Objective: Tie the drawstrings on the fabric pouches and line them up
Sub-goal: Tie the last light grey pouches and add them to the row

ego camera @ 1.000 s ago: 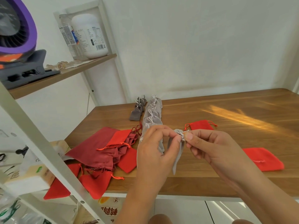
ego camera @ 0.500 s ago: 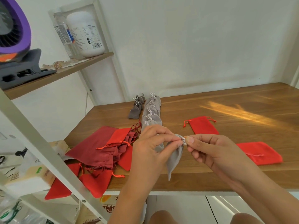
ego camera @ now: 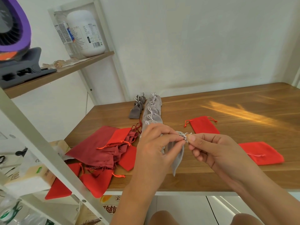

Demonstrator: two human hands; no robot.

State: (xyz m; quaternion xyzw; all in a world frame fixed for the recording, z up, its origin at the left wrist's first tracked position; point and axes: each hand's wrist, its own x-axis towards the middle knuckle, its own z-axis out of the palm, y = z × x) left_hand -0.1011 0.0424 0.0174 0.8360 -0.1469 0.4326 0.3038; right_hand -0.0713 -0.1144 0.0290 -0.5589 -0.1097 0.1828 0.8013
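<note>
A brown table [ego camera: 235,101] fills the middle of the frame, with a white wall [ego camera: 194,46] behind. At the lower middle, the left hand [ego camera: 155,143] and right hand [ego camera: 211,148] each pinch the string [ego camera: 184,136] on top of a grey pouch [ego camera: 177,158], held over the table. Red pouches [ego camera: 121,135] lie left.

The left hand [ego camera: 155,143] and right hand [ego camera: 215,148] have drawn the grey pouch [ego camera: 177,153] back, uncovering the red pouch [ego camera: 203,125] behind. Cord ends [ego camera: 184,135] now poke from the fingertips [ego camera: 191,138].
</note>
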